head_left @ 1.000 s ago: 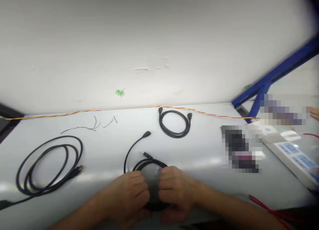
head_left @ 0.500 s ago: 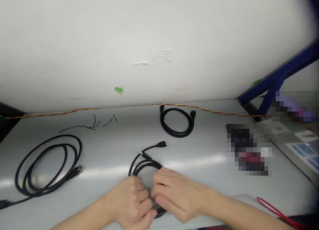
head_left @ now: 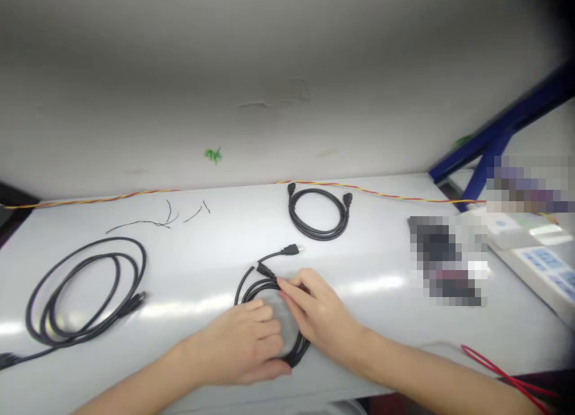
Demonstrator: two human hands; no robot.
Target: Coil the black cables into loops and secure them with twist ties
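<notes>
A black coiled cable lies on the white table near its front edge, with two plug ends sticking out toward the back. My left hand rests on the coil's near left part, fingers curled over the loops. My right hand lies over the right side of the coil, its fingers reaching to the plug end at the coil's top. Much of the coil is hidden under both hands.
A tidy coiled black cable lies at the back centre. A larger loose black cable sprawls at the left. Thin wire scraps lie near the wall. A red-yellow twisted wire runs along the back edge. A red wire lies front right.
The coil and both hands have shifted slightly away from the front edge. My right hand has stretched its fingers forward to the plug end; the free plug swung to the right.
</notes>
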